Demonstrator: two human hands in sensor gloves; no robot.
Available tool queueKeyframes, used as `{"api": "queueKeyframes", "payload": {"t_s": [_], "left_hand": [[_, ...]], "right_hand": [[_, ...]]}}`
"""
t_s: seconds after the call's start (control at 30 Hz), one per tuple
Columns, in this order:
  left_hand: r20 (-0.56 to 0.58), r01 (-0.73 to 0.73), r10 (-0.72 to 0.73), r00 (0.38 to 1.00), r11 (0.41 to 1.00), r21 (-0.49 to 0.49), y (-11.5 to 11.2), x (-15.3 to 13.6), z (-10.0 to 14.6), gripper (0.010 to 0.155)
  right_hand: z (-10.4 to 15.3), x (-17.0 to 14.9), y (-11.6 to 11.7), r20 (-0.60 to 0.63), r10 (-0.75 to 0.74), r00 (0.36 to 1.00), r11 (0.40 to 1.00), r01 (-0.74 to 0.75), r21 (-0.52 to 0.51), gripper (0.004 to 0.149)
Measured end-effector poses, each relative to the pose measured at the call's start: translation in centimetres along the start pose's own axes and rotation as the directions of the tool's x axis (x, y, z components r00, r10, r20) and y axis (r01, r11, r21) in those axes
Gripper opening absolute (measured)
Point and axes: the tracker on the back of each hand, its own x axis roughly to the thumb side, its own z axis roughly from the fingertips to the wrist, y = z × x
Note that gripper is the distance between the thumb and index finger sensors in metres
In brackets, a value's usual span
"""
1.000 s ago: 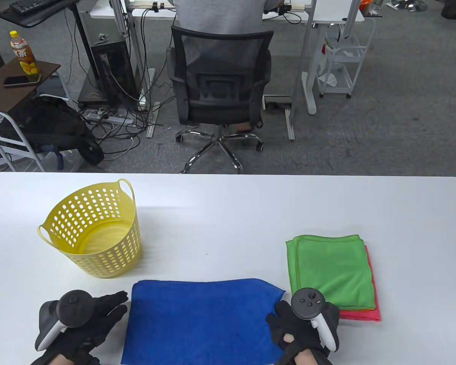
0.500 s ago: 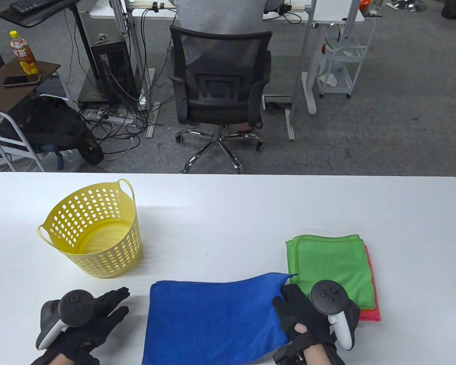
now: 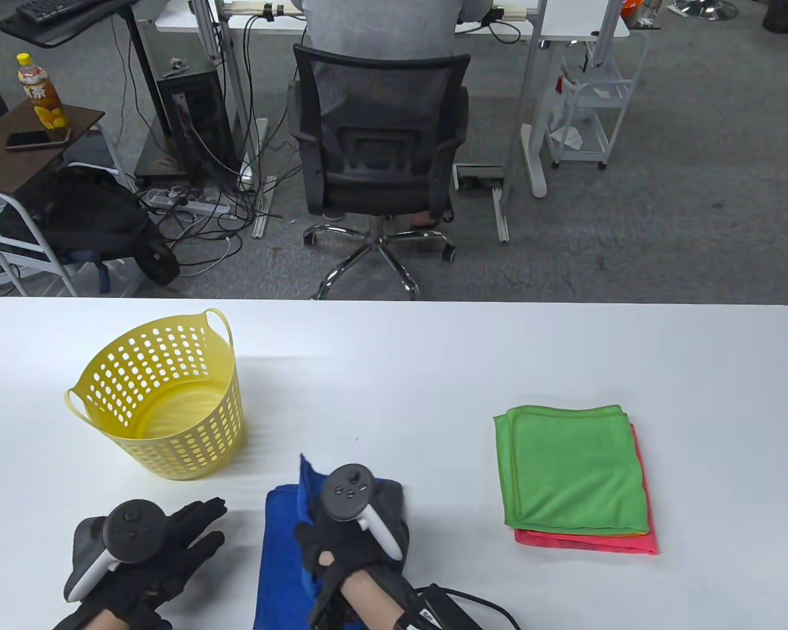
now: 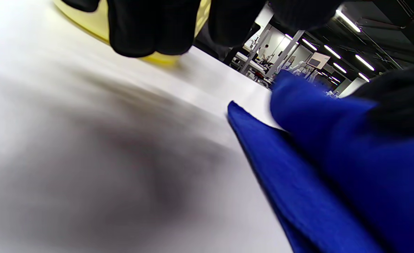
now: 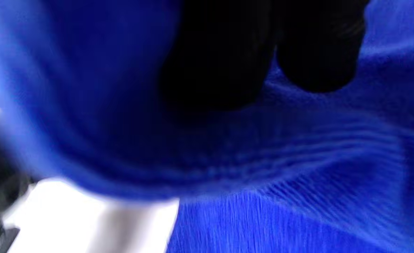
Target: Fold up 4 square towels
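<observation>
Table view shows the blue towel (image 3: 282, 558) at the table's (image 3: 433, 367) near edge, right of the yellow basket (image 3: 164, 400); you seem mid-fold, its right half carried over. Your right hand (image 3: 351, 525) pinches that lifted edge above the towel. Next, lay the edges flush. Your left hand (image 3: 151, 558) rests spread, just left of the towel.

The right hand (image 3: 351, 525) holds a part of the blue towel (image 3: 282, 558) above the rest of it. The left hand (image 3: 148, 558) lies flat at 9 o'clock of the towel. The yellow basket (image 3: 164, 400) stands at 11 o'clock, and a green towel (image 3: 571, 466) on a red towel (image 3: 591, 543) at 3 o'clock.
</observation>
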Motion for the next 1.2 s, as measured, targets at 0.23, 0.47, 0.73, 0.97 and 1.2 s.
{"api": "queueKeyframes", "payload": {"t_s": [0.23, 0.47, 0.73, 0.97, 1.2], "left_hand": [[0.012, -0.012, 0.012, 1.000, 1.000, -0.003, 0.1, 0.0, 0.0, 0.067], [0.014, -0.015, 0.015, 1.000, 1.000, -0.003, 0.2, 0.0, 0.0, 0.067], [0.011, -0.005, 0.005, 1.000, 1.000, -0.010, -0.1, 0.0, 0.0, 0.066], [0.011, -0.001, 0.001, 1.000, 1.000, -0.007, 0.0, 0.1, 0.0, 0.068], [0.004, 0.006, -0.006, 1.000, 1.000, -0.004, -0.1, 0.1, 0.0, 0.068]], "right_hand": [[1.8, 0.6, 0.2, 0.136, -0.173, 0.975, 0.949, 0.129, 0.288, 0.067], [4.8, -4.3, -8.8, -0.044, 0.046, 0.998, 0.970, -0.055, -0.235, 0.061], [1.4, -9.3, -4.5, -0.360, 0.267, 0.894, 0.938, -0.327, -0.115, 0.060], [1.5, -9.1, -3.1, -0.331, 0.263, 0.906, 0.911, -0.346, -0.224, 0.057], [3.1, -9.9, -5.2, -0.151, -0.104, 0.983, 0.947, 0.051, -0.318, 0.045]]}}
